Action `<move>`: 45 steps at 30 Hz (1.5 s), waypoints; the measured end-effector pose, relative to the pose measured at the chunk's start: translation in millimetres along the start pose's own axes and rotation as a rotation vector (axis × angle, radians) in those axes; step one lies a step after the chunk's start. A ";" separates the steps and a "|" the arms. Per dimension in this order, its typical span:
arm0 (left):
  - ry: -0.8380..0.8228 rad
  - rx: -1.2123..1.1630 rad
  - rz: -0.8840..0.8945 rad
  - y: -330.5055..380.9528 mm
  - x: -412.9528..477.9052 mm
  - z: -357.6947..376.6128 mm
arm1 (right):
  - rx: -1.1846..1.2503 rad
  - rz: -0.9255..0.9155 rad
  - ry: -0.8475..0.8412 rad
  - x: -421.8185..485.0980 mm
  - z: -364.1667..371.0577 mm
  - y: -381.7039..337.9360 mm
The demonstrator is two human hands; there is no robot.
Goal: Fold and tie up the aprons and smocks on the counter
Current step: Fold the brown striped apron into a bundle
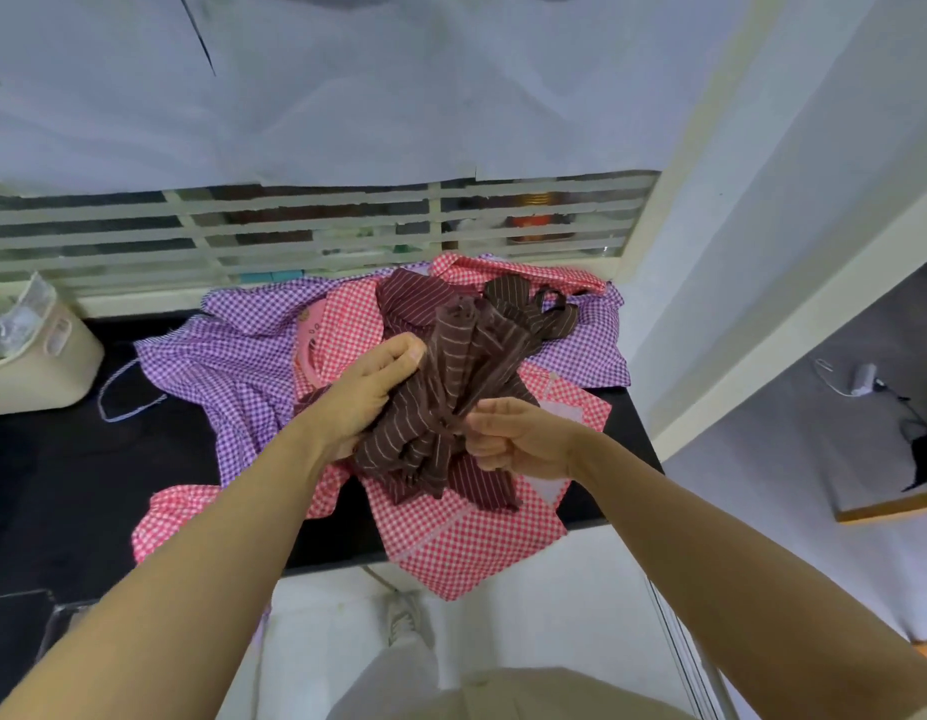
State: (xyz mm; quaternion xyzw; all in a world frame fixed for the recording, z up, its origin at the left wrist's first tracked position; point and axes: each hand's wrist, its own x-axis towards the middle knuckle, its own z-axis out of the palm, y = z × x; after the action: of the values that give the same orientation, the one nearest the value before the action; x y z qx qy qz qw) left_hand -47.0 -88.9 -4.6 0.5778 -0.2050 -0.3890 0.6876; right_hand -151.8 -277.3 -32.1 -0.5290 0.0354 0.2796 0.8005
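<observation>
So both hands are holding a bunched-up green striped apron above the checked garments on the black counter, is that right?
Not quite: the striped apron is brown, not green, as the head view shows. The left hand and right hand do hold it bunched up above the checked garments on the black counter.

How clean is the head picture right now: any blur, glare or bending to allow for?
Head view: soft even light, no glare; brown apron, left hand and right hand gripping it are sharp; black counter shows little detail; window grille looks smeared; wide lens stretches the forearms and slants the walls at the edges.
</observation>
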 end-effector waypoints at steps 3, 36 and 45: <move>-0.302 0.283 -0.064 28.1 15.1 -17.0 | -0.122 0.136 0.107 24.2 -5.3 -28.0; 0.393 1.343 0.047 -57.5 110.2 -80.3 | -0.528 0.328 0.563 154.0 -52.2 -2.7; 0.472 0.474 -0.273 -51.6 115.3 -81.8 | -0.902 0.398 0.291 164.3 -71.5 -25.1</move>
State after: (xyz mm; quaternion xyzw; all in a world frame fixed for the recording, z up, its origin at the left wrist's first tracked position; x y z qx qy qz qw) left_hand 68.2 -127.4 -93.5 0.8172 -0.0460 -0.2747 0.5045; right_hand 15.7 -279.0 -100.6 -0.8381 0.1223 0.3375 0.4107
